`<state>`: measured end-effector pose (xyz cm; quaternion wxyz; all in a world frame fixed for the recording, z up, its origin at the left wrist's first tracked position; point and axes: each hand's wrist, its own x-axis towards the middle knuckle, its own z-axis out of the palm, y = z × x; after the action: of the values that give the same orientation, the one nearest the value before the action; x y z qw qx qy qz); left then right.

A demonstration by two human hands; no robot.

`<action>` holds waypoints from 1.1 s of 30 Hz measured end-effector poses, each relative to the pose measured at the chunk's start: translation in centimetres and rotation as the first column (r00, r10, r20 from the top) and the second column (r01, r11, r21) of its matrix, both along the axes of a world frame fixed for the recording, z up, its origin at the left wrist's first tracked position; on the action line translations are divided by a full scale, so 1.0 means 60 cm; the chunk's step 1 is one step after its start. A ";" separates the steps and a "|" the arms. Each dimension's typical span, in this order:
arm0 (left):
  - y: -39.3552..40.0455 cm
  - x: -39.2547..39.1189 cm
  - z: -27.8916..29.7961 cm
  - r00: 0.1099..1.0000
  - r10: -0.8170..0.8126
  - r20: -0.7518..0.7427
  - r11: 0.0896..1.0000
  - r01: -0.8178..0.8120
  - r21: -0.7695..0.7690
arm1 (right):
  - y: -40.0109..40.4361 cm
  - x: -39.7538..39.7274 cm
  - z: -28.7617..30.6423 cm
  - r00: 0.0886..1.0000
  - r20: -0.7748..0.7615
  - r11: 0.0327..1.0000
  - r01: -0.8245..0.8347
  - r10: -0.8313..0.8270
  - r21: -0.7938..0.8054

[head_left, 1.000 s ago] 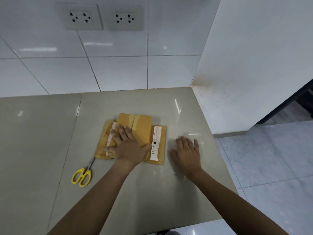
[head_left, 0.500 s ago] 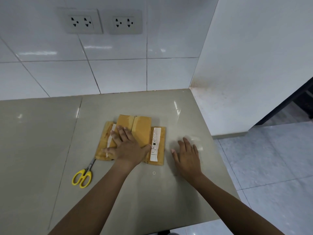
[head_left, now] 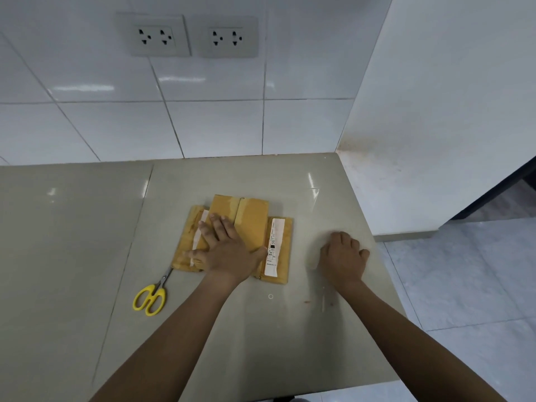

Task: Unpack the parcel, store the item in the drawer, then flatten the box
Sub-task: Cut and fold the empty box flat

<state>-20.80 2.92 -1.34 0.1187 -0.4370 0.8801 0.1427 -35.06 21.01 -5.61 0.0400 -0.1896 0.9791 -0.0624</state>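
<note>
A brown cardboard box [head_left: 252,221] lies flat on the beige counter [head_left: 261,329], its flaps spread out and a white shipping label on its right flap. My left hand [head_left: 226,250] lies palm down on the middle of the box with fingers spread. To the right of the box, my right hand [head_left: 343,258] rests on the bare counter with its fingers curled under; I see nothing in it. No unpacked item or drawer is in view.
Yellow-handled scissors [head_left: 150,297] lie on the counter just left of the box's near corner. White tiled wall with two socket plates [head_left: 188,36] rises behind. The counter's right edge drops to a tiled floor [head_left: 470,285].
My right hand has curled its fingers from flat and spread into a loose fist on the counter. My left hand stays flat on the box.
</note>
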 end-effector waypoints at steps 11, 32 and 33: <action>0.001 0.005 0.009 1.000 -0.005 0.018 1.000 0.005 0.007 | -0.013 -0.074 0.006 0.983 0.135 0.962 -0.152 0.123 0.228; -0.012 0.115 0.053 0.919 0.005 -0.394 0.996 -0.041 -0.085 | -0.173 0.146 0.102 0.853 0.416 0.827 -0.032 0.315 -0.561; -0.014 0.119 0.050 0.909 0.004 -0.416 0.995 -0.045 -0.089 | -0.170 0.147 0.103 0.840 0.442 0.814 -0.001 0.316 -0.580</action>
<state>-13.67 2.09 1.66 -0.0941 -0.4129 0.8855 0.1912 -26.27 10.81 0.57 0.2505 -0.2532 0.8489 -0.3906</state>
